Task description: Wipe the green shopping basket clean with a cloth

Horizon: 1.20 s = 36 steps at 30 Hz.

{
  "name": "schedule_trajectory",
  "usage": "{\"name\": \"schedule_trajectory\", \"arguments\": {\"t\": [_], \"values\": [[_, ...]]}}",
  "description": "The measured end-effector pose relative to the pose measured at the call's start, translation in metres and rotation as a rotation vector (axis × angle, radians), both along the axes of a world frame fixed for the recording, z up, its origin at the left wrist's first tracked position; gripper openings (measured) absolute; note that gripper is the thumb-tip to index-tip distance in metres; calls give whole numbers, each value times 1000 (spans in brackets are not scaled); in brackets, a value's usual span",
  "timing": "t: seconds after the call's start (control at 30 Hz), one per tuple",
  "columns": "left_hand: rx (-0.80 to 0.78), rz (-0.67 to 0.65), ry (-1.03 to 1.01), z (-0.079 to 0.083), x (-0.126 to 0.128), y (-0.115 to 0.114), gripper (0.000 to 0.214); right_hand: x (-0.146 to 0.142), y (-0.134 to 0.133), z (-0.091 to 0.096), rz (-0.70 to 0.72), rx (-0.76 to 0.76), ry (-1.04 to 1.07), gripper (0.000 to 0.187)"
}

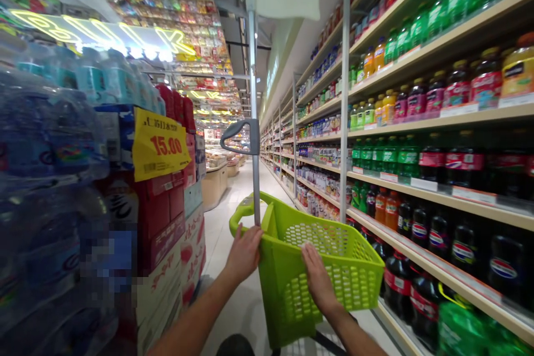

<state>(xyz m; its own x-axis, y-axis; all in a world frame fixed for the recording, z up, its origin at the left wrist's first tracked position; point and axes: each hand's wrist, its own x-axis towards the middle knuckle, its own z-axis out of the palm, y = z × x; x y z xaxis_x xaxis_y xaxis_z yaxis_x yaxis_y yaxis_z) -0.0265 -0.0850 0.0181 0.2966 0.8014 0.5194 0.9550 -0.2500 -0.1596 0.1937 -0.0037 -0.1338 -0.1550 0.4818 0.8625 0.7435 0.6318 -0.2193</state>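
A lime green plastic shopping basket (334, 267) on a trolley frame stands right in front of me in a supermarket aisle. My left hand (244, 253) is closed around the basket's near left rim, beside a grey upright pole (255, 122) that carries a grey hook handle and a white flag. My right hand (317, 278) lies against the basket's near rim, fingers together and pressed on the mesh wall. I see nothing inside the basket.
On the right, long shelves (438, 189) carry soda bottles from floor to overhead. Stacked water packs and red cartons with a yellow 15.00 price sign (161, 144) stand on the left. The pale tiled aisle floor (233, 206) runs ahead toward low display counters.
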Motion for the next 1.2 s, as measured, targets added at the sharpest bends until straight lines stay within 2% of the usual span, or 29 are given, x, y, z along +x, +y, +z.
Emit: {"name": "schedule_trajectory", "arguments": {"t": [0.1, 0.17, 0.23, 0.3, 0.4, 0.53, 0.63, 0.77, 0.87, 1.07, 1.13, 1.2], "values": [[38, 185, -76, 13, -30, 8, 49, 20, 2, -3, 43, -20, -31, 80], [-12, 190, -54, 19, -39, 14, 41, 31, 9, -4, 54, -50, -49, 77], [-13, 189, -50, 21, -37, 18, 34, 35, 19, -1, 31, -91, -29, 73], [11, 203, -70, 22, -27, 18, 29, 27, 28, 6, -7, -140, 34, 67], [32, 200, -97, 21, -6, 13, 23, -4, 29, 22, -2, -178, 140, 60], [18, 180, -128, 20, 27, 4, 20, -49, 1, 47, 128, -101, 252, 61], [32, 81, -135, 20, 43, 0, 21, -58, -27, 63, 234, -27, 251, 59], [-59, -140, -128, 21, 43, 2, 37, -35, -44, 83, 285, 18, 209, 51], [-153, -149, -184, 21, 45, 8, 55, -13, -41, 101, 248, 23, 235, 48], [-193, -195, -173, 13, 77, 14, 61, 19, -41, 137, 218, -155, 209, 45], [-191, -239, -144, 14, 80, 22, 63, 32, -44, 148, 199, -228, 219, 46], [-177, -215, -139, 19, 78, 30, 63, 45, -49, 159, 136, -279, 201, 45]]}}
